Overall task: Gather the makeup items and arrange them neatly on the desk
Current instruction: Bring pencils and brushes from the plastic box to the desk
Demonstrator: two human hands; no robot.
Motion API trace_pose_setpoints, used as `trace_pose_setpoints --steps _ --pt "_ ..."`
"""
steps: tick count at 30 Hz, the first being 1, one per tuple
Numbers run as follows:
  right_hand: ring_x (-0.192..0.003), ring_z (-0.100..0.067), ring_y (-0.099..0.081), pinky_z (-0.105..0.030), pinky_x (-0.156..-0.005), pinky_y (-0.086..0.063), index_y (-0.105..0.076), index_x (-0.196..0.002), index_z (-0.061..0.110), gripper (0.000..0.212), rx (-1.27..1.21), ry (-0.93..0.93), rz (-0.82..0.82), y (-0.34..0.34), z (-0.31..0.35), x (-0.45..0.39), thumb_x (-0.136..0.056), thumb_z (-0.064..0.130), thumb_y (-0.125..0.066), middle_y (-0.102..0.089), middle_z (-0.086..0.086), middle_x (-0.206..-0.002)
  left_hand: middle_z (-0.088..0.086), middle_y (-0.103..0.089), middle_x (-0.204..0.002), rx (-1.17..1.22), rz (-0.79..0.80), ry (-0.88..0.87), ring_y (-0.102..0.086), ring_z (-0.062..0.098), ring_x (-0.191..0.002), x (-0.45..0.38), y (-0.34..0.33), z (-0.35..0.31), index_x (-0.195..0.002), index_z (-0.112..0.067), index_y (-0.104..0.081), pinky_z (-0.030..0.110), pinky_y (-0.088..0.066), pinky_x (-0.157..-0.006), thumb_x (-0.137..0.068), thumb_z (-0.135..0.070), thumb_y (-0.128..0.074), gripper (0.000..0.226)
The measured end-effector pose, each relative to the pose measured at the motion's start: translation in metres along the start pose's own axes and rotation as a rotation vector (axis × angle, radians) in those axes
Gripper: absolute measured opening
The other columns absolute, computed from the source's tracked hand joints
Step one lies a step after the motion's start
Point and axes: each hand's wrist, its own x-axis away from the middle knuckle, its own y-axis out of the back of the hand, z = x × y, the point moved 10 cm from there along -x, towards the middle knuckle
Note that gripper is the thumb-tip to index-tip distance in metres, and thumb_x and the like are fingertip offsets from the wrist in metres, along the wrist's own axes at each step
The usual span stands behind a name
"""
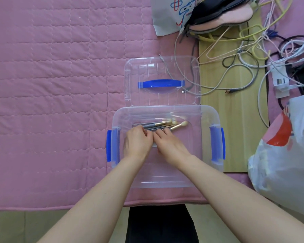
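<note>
the pink quilted bed cover point(51, 85) fills the view, and on it sits your clear storage box point(165, 172) with blue side latches, its lid point(162, 95) with the blue handle lying flat just beyond it. both your arms reach down inside the box, left hand point(138, 142) and right hand point(168, 145) side by side, fingers curled on the grey handles of the makeup brushes point(165, 125), which lie bunched on the box floor near the far wall, pale tips pointing right.
</note>
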Motion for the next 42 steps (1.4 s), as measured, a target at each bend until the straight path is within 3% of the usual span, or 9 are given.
trace_pose_setpoints --steps 5,9,17,23,26,31,35,38,42 --pt "-0.112 -0.028 -0.042 -0.034 -0.066 -0.03 -0.045 -0.122 0.008 0.043 0.125 0.011 0.036 -0.007 -0.009 0.003 -0.082 -0.004 -0.051 -0.049 -0.008 -0.121 0.01 -0.048 -0.115 -0.347 0.015 -0.103 -0.059 0.038 -0.085 0.0 -0.018 -0.003 -0.11 -0.008 -0.049 0.036 -0.036 -0.059 -0.097 -0.035 -0.043 0.031" --pt "-0.116 -0.031 -0.042 -0.037 -0.074 -0.035 -0.045 -0.12 0.01 0.037 0.175 -0.065 0.084 -0.01 -0.023 0.009 -0.085 0.0 -0.047 -0.049 -0.009 -0.124 0.01 -0.043 -0.119 -0.49 0.07 -0.106 -0.062 0.036 -0.085 -0.003 -0.031 0.003 -0.114 -0.009 -0.046 0.036 -0.034 -0.054 -0.096 -0.017 -0.044 0.02" --pt "-0.113 -0.036 -0.05 -0.045 -0.09 -0.04 -0.041 -0.127 0.01 0.043 0.216 -0.209 0.257 -0.027 -0.048 0.021 -0.087 0.0 -0.05 -0.048 -0.013 -0.124 0.008 -0.047 -0.119 -0.694 0.257 -0.135 -0.062 0.034 -0.097 -0.003 -0.056 0.011 -0.12 -0.011 -0.039 0.034 -0.037 -0.057 -0.086 -0.003 -0.051 0.037" --pt "-0.108 -0.038 -0.054 -0.043 -0.081 -0.046 -0.04 -0.124 0.008 0.036 0.025 -0.315 0.283 -0.032 -0.058 0.027 -0.088 0.004 -0.048 -0.052 -0.015 -0.118 0.014 -0.061 -0.1 -0.465 0.24 -0.091 -0.057 0.036 -0.082 -0.007 -0.051 0.011 -0.099 -0.013 -0.033 0.033 -0.034 -0.058 -0.092 -0.012 -0.039 0.009" --pt "-0.108 -0.038 -0.057 -0.039 -0.082 -0.047 -0.043 -0.118 0.008 0.033 -0.123 -0.457 0.295 -0.037 -0.071 0.036 -0.088 0.015 -0.053 -0.056 -0.016 -0.118 0.014 -0.062 -0.097 -0.479 0.315 -0.125 -0.052 0.034 -0.079 -0.004 -0.055 0.012 -0.094 -0.016 -0.032 0.032 -0.035 -0.059 -0.094 -0.025 -0.04 0.012" --pt "-0.101 -0.039 -0.058 -0.032 -0.071 -0.039 -0.044 -0.112 0.006 0.033 -0.522 -0.765 0.066 -0.029 -0.1 0.049 -0.088 0.026 -0.054 -0.06 -0.019 -0.11 0.009 -0.063 -0.102 -0.548 0.341 -0.169 -0.058 0.033 -0.091 -0.001 -0.062 0.014 -0.101 -0.018 -0.05 0.033 -0.042 -0.066 -0.095 -0.044 -0.042 0.028" --pt "-0.095 -0.033 -0.055 -0.027 -0.069 -0.036 -0.046 -0.108 0.009 0.029 -0.673 -0.818 0.02 -0.032 -0.102 0.05 -0.087 0.027 -0.055 -0.061 -0.013 -0.105 0.01 -0.062 -0.107 -0.55 0.328 -0.137 -0.059 0.033 -0.097 -0.001 -0.063 0.016 -0.107 -0.017 -0.052 0.032 -0.041 -0.068 -0.093 -0.041 -0.049 0.028" --pt "-0.085 -0.026 -0.053 -0.026 -0.066 -0.033 -0.045 -0.1 0.014 0.026 -0.769 -0.81 -0.004 -0.035 -0.1 0.049 -0.085 0.029 -0.06 -0.056 0.001 -0.086 0.011 -0.062 -0.111 -0.558 0.342 -0.133 -0.058 0.034 -0.102 -0.001 -0.065 0.016 -0.11 -0.016 -0.052 0.033 -0.039 -0.069 -0.093 -0.035 -0.049 0.026" --pt "-0.073 -0.011 -0.052 -0.026 -0.056 -0.033 -0.046 -0.098 0.017 0.04 -0.836 -0.821 -0.016 -0.038 -0.099 0.053 -0.082 0.049 -0.065 -0.05 0.009 -0.079 0.011 -0.062 -0.107 -0.498 0.368 -0.1 -0.059 0.033 -0.097 -0.002 -0.06 0.017 -0.105 -0.016 -0.053 0.034 -0.043 -0.068 -0.094 -0.029 -0.044 0.02"
